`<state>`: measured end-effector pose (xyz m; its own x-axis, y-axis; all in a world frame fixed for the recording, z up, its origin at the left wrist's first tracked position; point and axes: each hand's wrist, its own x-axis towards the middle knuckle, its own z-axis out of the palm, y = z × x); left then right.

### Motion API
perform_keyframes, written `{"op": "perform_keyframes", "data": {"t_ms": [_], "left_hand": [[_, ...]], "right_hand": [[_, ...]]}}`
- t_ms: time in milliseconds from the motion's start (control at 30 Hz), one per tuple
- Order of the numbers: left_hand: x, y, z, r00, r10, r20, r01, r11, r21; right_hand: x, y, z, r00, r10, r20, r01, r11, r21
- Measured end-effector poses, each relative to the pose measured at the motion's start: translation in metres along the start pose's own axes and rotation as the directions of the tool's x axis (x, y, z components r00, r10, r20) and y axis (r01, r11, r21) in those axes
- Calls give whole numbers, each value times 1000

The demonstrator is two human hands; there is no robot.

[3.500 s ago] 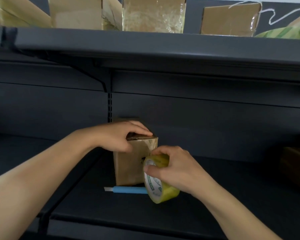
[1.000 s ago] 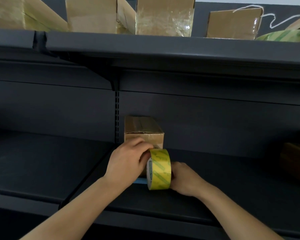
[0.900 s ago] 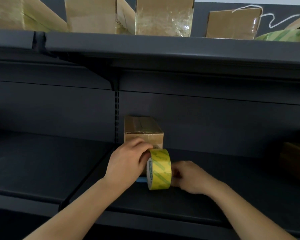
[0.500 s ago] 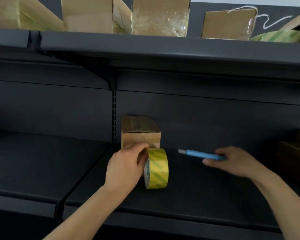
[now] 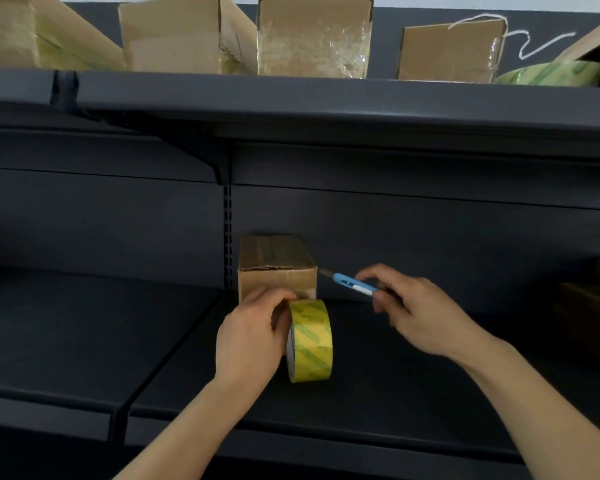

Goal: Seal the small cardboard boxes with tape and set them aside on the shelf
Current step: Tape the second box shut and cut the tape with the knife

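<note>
– While the left hand (image 5: 253, 336) curls round the yellow-green tape roll (image 5: 310, 341), where does the box sit?
– Centre of the frame, just behind that hand. It is a small cardboard box (image 5: 277, 268), plain brown, upright at the back of the lower shelf (image 5: 378, 393), just right of the slotted upright. Its top flaps lie closed, with a glossy strip of clear tape running along them.
– And the roll?
– On its edge on the same shelf, in front of the box's lower right corner. Thumb and fingers grip its left rim.
– The other hand?
– Right of centre, the right hand (image 5: 420, 311) pinches a blue utility knife (image 5: 354, 285). Its tip points up-left, just beside the box's upper right corner. I cannot tell whether it touches.
– What does the upper shelf (image 5: 326, 105) carry?
– A row of cardboard boxes (image 5: 314, 38) across the top of the frame, several streaked with tape. At the upper right there is a white string (image 5: 534, 39), then a second tape roll (image 5: 548, 74) lying flat.
</note>
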<state>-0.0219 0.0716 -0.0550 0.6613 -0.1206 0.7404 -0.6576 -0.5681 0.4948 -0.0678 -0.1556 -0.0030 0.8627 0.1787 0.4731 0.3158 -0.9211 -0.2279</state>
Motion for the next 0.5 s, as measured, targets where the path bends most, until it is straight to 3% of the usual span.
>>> {"op": "perform_keyframes", "data": {"t_ms": [67, 167, 500], "left_hand": [[0, -1, 1, 1000, -5, 6, 5, 1000, -24], [0, -1, 2, 1000, -10, 14, 11, 999, -50], [2, -5, 4, 999, 26, 29, -24, 997, -71]], "right_hand": [[0, 2, -2, 998, 15, -58, -21, 994, -111], [-1, -6, -2, 990, -33, -134, 20, 995, -97], [17, -17, 9, 993, -98, -69, 76, 958, -278]]}}
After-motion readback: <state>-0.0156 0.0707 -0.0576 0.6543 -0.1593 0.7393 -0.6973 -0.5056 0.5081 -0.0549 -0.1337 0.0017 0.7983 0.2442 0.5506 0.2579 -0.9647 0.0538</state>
